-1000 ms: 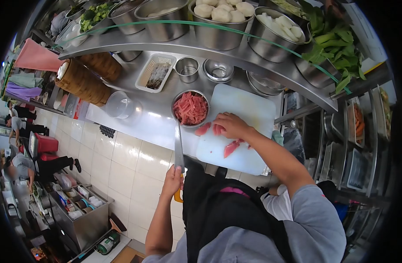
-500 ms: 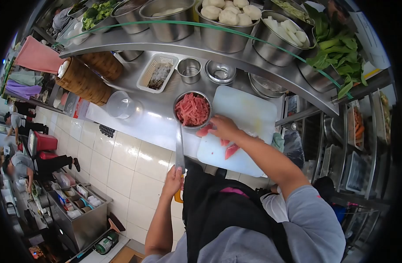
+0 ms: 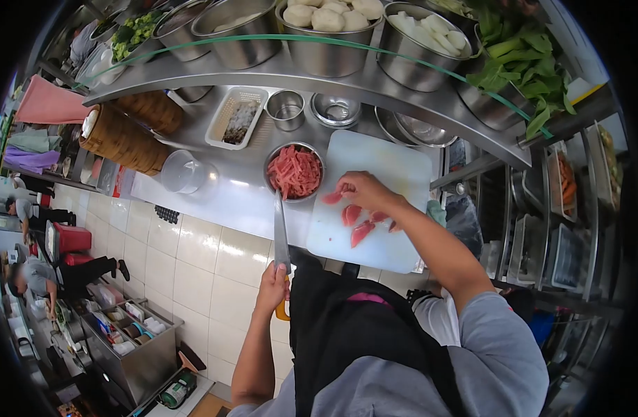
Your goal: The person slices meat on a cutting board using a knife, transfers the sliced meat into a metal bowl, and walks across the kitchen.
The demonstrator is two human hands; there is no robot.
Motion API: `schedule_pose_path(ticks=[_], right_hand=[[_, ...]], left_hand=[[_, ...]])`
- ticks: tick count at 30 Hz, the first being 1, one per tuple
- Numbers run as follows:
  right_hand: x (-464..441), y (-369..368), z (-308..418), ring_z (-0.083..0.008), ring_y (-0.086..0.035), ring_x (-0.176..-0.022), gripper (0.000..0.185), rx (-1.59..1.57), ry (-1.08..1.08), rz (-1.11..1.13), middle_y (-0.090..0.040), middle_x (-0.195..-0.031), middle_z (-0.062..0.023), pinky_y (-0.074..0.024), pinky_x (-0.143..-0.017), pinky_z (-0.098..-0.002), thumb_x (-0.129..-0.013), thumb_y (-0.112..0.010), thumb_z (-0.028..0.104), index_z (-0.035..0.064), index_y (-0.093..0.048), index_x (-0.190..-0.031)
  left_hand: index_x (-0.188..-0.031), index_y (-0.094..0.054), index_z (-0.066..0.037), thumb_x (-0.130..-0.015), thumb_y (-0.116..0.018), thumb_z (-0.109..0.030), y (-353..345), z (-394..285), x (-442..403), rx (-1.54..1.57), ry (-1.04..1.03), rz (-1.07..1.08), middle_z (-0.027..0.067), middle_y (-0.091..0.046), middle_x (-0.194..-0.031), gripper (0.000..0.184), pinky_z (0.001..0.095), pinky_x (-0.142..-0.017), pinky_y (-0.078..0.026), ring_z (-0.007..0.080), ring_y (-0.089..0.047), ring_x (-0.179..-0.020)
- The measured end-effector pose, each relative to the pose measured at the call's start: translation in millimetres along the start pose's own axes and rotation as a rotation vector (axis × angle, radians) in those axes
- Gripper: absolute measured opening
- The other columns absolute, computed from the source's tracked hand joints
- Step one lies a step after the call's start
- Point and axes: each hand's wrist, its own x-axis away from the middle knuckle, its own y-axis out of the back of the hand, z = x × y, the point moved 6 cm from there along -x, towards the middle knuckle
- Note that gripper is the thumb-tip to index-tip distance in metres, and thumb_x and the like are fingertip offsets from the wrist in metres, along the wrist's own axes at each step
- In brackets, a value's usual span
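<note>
In the head view my left hand (image 3: 271, 286) is closed around the yellow handle (image 3: 283, 308) of a knife. Its long blade (image 3: 281, 233) points away from me, the tip by the rim of a steel bowl. Thin strips of red raw meat (image 3: 295, 172) fill that bowl. Over the white cutting board (image 3: 392, 163), my right hand (image 3: 369, 191) is closed, its fingertips pinching a piece of raw meat (image 3: 332, 198). Several other raw meat pieces (image 3: 361, 233) lie on the board below and beside this hand, some partly hidden by the wrist.
Behind the board stand steel bowls (image 3: 336, 110), a steel pot (image 3: 285, 111) and a white basket (image 3: 237, 118). A clear plastic tub (image 3: 183, 172) and bamboo steamers (image 3: 124, 139) are on the left. Overhead, a steel shelf (image 3: 291, 82) carries food containers. Two other people work at far left.
My right hand has drawn away from the bowl's edge to the right over the board. More separate meat pieces show there now. The knife stays in my left hand; the view has shifted slightly.
</note>
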Motion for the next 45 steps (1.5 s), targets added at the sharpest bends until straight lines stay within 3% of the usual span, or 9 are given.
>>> schedule_pose_path(ticks=[2, 7, 17, 20, 28, 38, 41, 43, 45], right_hand=[[17.8, 22.6, 10.3, -0.0279, -0.073, -0.086, 0.015, 0.006, 0.038, -0.075, -0.07, -0.093, -0.0108, -0.0586, -0.078, -0.0419, -0.09, -0.071, 0.005, 0.0036, -0.073, -0.105], [59.3, 5.7, -12.5, -0.0291, -0.065, -0.109, 0.016, 0.343, 0.347, -0.075, -0.069, -0.107, -0.0056, -0.0543, -0.094, -0.0417, -0.088, -0.068, 0.005, 0.008, -0.074, -0.103], [70.2, -7.1, -22.1, -0.0333, -0.064, -0.111, 0.032, 0.392, 0.2, -0.338, -0.067, -0.113, -0.0101, -0.053, -0.097, -0.0461, -0.084, -0.073, 0.015, 0.0078, -0.073, -0.114], [55.6, -15.6, -28.8, -0.0338, -0.065, -0.108, 0.034, 0.43, 0.209, -0.175, -0.068, -0.111, -0.0101, -0.0533, -0.096, -0.0475, -0.082, -0.071, 0.013, 0.0073, -0.071, -0.116], [53.5, -10.5, -31.0, -0.0317, -0.067, -0.092, 0.018, 0.216, 0.169, -0.186, -0.069, -0.097, -0.0078, -0.0544, -0.082, -0.0442, -0.078, -0.067, 0.005, 0.0079, -0.072, -0.095], [50.4, -2.5, 2.6, -0.0271, -0.062, -0.103, 0.008, 0.581, 0.233, -0.004, -0.066, -0.091, -0.005, -0.0444, -0.095, -0.0452, -0.075, -0.07, 0.018, 0.0132, -0.073, -0.081], [54.3, -17.9, 2.3, -0.0282, -0.063, -0.107, 0.009, 0.676, 0.256, 0.012, -0.066, -0.098, -0.0056, -0.0444, -0.097, -0.0462, -0.076, -0.072, 0.018, 0.0135, -0.072, -0.084], [61.1, -14.5, 2.3, -0.029, -0.064, -0.106, 0.014, 0.677, 0.26, -0.287, -0.065, -0.103, -0.0066, -0.0493, -0.096, -0.0455, -0.078, -0.073, 0.016, 0.0124, -0.072, -0.092], [66.4, -26.3, -8.6, -0.029, -0.065, -0.105, 0.017, 0.592, 0.198, -0.265, -0.065, -0.104, -0.007, -0.0524, -0.094, -0.0438, -0.079, -0.072, 0.014, 0.0118, -0.071, -0.095]], left_hand=[[-0.108, -0.054, -0.007, -0.115, -0.045, -0.037, -3.8, -6.5, 1.1, -0.03, -0.016, 0.0, 0.0008, -0.047, -0.066, 0.032, 0.0286, -0.044, -0.046, 0.0101, -0.047, -0.047], [-0.107, -0.053, -0.006, -0.115, -0.045, -0.037, -14.9, -0.1, -4.2, -0.025, -0.017, 0.03, 0.0008, -0.047, -0.064, 0.032, 0.0288, -0.044, -0.045, 0.0105, -0.048, -0.046], [-0.106, -0.053, -0.006, -0.115, -0.048, -0.036, -49.0, -8.1, -12.0, -0.173, -0.039, 0.142, 0.0023, -0.049, -0.065, 0.032, 0.0295, -0.044, -0.045, 0.012, -0.05, -0.046], [-0.104, -0.052, -0.006, -0.115, -0.048, -0.036, -54.5, -9.5, -13.8, -0.192, -0.032, 0.158, 0.0029, -0.051, -0.066, 0.032, 0.0302, -0.044, -0.045, 0.0124, -0.05, -0.046], [-0.101, -0.05, -0.007, -0.114, -0.049, -0.034, -62.6, -8.2, -11.7, -0.243, -0.045, 0.163, 0.0033, -0.05, -0.062, 0.03, 0.0317, -0.044, -0.045, 0.0139, -0.052, -0.045], [-0.102, -0.051, -0.006, -0.113, -0.05, -0.039, -69.5, -14.8, -3.6, -0.347, -0.028, 0.164, 0.0042, -0.053, -0.064, 0.036, 0.0321, -0.045, -0.046, 0.0145, -0.055, -0.047], [-0.105, -0.053, -0.004, -0.112, -0.051, -0.037, -73.5, -13.6, -6.7, -0.551, -0.038, 0.111, 0.0129, -0.065, -0.069, 0.033, 0.0403, -0.049, -0.052, 0.0247, -0.066, -0.053], [-0.105, -0.052, -0.005, -0.109, -0.052, -0.031, -74.3, -14.5, -12.5, -1.065, -0.424, -0.127, 0.0244, -0.069, -0.072, 0.026, 0.0468, -0.057, -0.059, 0.0371, -0.073, -0.06], [-0.106, -0.053, -0.005, -0.107, -0.053, -0.028, -77.4, -14.7, -10.2, -1.157, -0.407, -0.139, 0.0255, -0.07, -0.073, 0.023, 0.049, -0.059, -0.06, 0.0394, -0.073, -0.063]])
